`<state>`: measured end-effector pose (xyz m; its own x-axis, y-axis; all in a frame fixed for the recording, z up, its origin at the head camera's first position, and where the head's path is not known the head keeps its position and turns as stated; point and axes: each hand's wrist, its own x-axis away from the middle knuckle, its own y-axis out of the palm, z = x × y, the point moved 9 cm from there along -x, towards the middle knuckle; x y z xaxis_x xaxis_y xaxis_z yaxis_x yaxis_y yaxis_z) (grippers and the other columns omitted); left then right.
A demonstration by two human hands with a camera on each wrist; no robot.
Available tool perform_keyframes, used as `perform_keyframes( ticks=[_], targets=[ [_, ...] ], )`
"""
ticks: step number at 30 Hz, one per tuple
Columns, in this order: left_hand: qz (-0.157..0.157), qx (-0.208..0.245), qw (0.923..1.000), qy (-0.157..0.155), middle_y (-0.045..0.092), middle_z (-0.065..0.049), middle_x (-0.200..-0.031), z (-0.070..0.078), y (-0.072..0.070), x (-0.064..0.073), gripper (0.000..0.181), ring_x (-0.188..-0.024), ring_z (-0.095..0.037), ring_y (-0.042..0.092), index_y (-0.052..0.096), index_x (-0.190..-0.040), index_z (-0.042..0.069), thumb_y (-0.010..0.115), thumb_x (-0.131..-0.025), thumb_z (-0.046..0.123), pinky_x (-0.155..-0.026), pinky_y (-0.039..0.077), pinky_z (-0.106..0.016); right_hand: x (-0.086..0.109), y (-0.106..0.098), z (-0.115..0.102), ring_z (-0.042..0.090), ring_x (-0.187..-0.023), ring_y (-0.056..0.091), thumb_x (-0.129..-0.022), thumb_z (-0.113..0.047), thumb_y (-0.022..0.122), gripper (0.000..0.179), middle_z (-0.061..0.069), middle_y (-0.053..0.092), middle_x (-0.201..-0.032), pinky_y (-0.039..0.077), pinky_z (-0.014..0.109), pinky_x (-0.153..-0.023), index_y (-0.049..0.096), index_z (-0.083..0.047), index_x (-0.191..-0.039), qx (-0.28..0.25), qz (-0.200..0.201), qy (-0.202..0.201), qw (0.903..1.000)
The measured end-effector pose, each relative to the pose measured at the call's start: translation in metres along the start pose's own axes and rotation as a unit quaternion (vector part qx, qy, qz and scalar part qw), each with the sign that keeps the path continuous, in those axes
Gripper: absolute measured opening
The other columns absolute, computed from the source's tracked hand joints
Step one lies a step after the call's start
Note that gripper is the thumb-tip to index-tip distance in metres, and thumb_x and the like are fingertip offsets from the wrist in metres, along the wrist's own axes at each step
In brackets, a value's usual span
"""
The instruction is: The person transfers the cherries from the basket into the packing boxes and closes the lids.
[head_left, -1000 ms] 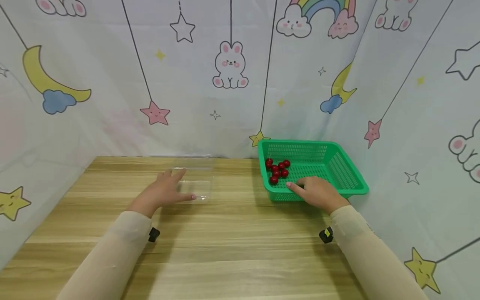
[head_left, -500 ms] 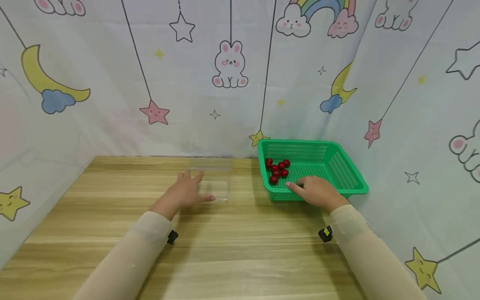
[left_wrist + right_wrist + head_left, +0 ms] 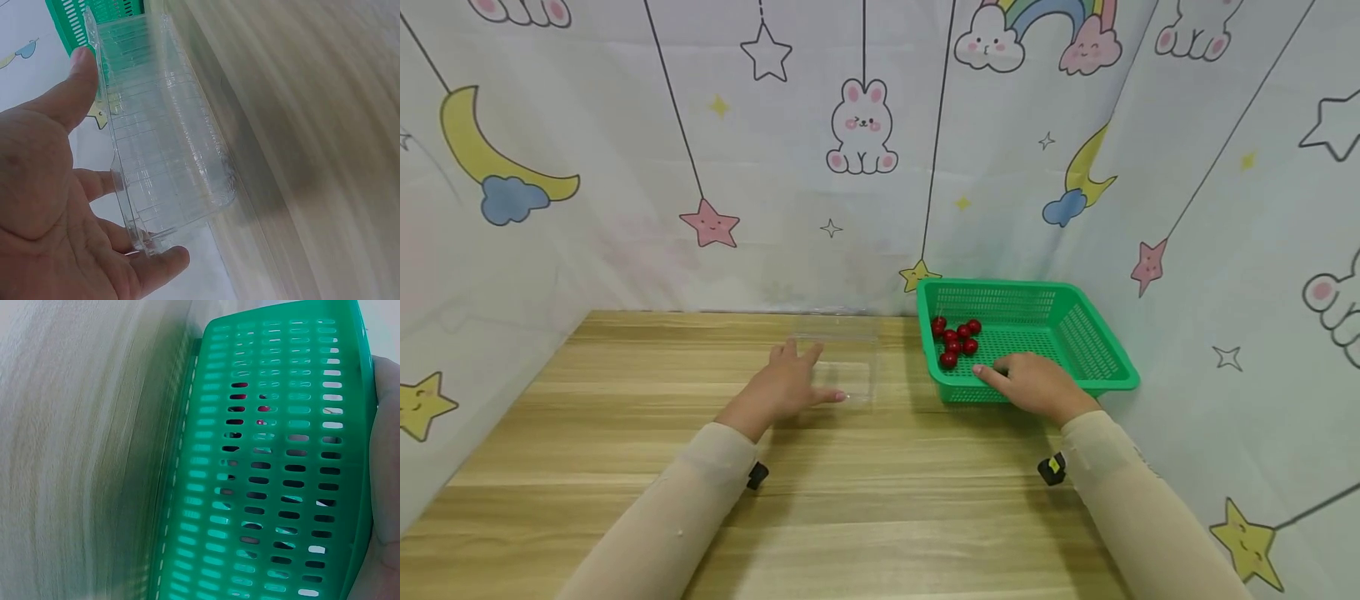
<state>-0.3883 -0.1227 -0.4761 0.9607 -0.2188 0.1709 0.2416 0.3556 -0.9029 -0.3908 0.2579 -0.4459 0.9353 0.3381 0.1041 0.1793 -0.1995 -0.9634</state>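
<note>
My left hand (image 3: 782,385) holds a clear plastic box (image 3: 853,367) by its left end on the tabletop. In the left wrist view the thumb of the left hand (image 3: 50,187) lies along one side of the box (image 3: 162,144), and the other fingers spread across its end. Nothing shows inside the box. My right hand (image 3: 1036,385) grips the front rim of a green slotted basket (image 3: 1105,358), its thumb over the edge. Several small, round, dark red fruits like cherries (image 3: 952,347) lie at the basket's left. The right fingers are partly hidden.
Both things stand on a wood-grain table (image 3: 880,500), toward its back edge. A white cloth (image 3: 775,158) printed with rabbits, stars and moons hangs behind and along the sides. A narrow strip of table separates the box from the basket.
My left hand has slid to the right with the clear plastic box, bringing it closer to the basket. My right hand, the basket and the red fruits have stayed where they were.
</note>
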Motion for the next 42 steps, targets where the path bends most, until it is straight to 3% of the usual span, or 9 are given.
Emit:
perform_keyframes(
  ticks=[5, 9, 15, 18, 31, 38, 42],
  targets=[
    [0.002, 0.001, 1.0, 0.009, 0.01, -0.038, -0.185, -0.002, -0.008, -0.001, 0.113, -0.172, -0.062, 0.012, 0.02, -0.183, 0.011, 0.075, -0.103, 0.068, -0.124, 0.041, -0.081, -0.001, 0.001, 0.001, 0.046, -0.139, 0.071, -0.117, -0.069, 0.044, 0.079, 0.02, 0.075, -0.15, 0.057, 0.068, -0.115, 0.074, -0.004, -0.15, -0.004, 0.0, 0.003, 1.0],
    [0.001, 0.001, 0.9989, 0.047, 0.015, -0.034, -0.186, -0.006, -0.024, -0.002, 0.111, -0.171, -0.063, 0.016, 0.026, -0.181, 0.006, 0.083, -0.102, 0.059, -0.13, 0.033, -0.08, -0.001, 0.001, 0.003, 0.046, -0.139, 0.071, -0.118, -0.066, 0.045, 0.076, 0.02, 0.075, -0.15, 0.056, 0.069, -0.115, 0.074, -0.004, -0.15, -0.006, 0.002, 0.003, 1.0],
    [-0.039, 0.007, 0.9929, 0.112, 0.017, -0.027, -0.188, -0.011, -0.043, -0.005, 0.112, -0.173, -0.056, 0.02, 0.031, -0.18, 0.007, 0.094, -0.096, 0.045, -0.135, 0.03, -0.075, 0.0, 0.0, 0.003, 0.046, -0.139, 0.07, -0.118, -0.065, 0.045, 0.075, 0.02, 0.075, -0.149, 0.056, 0.069, -0.115, 0.074, -0.004, -0.149, -0.002, 0.002, 0.005, 1.0],
    [-0.063, -0.002, 0.9907, 0.121, 0.018, -0.023, -0.19, -0.014, -0.042, -0.009, 0.112, -0.174, -0.053, 0.02, 0.03, -0.181, 0.01, 0.094, -0.095, 0.043, -0.136, 0.029, -0.074, 0.001, -0.001, 0.002, 0.047, -0.14, 0.069, -0.118, -0.066, 0.044, 0.076, 0.021, 0.075, -0.15, 0.056, 0.069, -0.116, 0.075, -0.003, -0.149, -0.001, 0.0, 0.005, 1.0],
    [-0.083, -0.025, 0.9902, 0.109, 0.026, -0.023, -0.188, -0.01, -0.031, -0.022, 0.117, -0.173, -0.051, 0.026, 0.031, -0.18, 0.007, 0.095, -0.093, 0.05, -0.138, 0.029, -0.07, 0.001, -0.002, 0.0, 0.048, -0.142, 0.068, -0.117, -0.07, 0.043, 0.081, 0.022, 0.074, -0.151, 0.055, 0.069, -0.117, 0.073, -0.003, -0.151, -0.01, -0.006, 0.001, 0.9999],
    [-0.099, -0.032, 0.9909, 0.086, 0.022, -0.021, -0.189, -0.004, -0.03, -0.026, 0.118, -0.174, -0.05, 0.023, 0.032, -0.18, 0.009, 0.097, -0.091, 0.051, -0.138, 0.029, -0.07, -0.004, -0.005, -0.004, 0.046, -0.143, 0.067, -0.117, -0.068, 0.045, 0.08, 0.023, 0.072, -0.153, 0.055, 0.067, -0.118, 0.07, 0.0, -0.152, -0.033, -0.089, -0.003, 0.9955],
    [-0.104, -0.035, 0.9914, 0.072, 0.021, -0.021, -0.189, -0.002, -0.03, -0.027, 0.118, -0.175, -0.05, 0.022, 0.033, -0.18, 0.01, 0.098, -0.09, 0.051, -0.137, 0.03, -0.07, -0.007, -0.024, -0.015, 0.039, -0.132, 0.073, -0.116, -0.061, 0.056, 0.066, 0.018, 0.076, -0.146, 0.06, 0.063, -0.111, 0.075, -0.006, -0.147, -0.021, -0.13, -0.011, 0.9912]
  ],
)
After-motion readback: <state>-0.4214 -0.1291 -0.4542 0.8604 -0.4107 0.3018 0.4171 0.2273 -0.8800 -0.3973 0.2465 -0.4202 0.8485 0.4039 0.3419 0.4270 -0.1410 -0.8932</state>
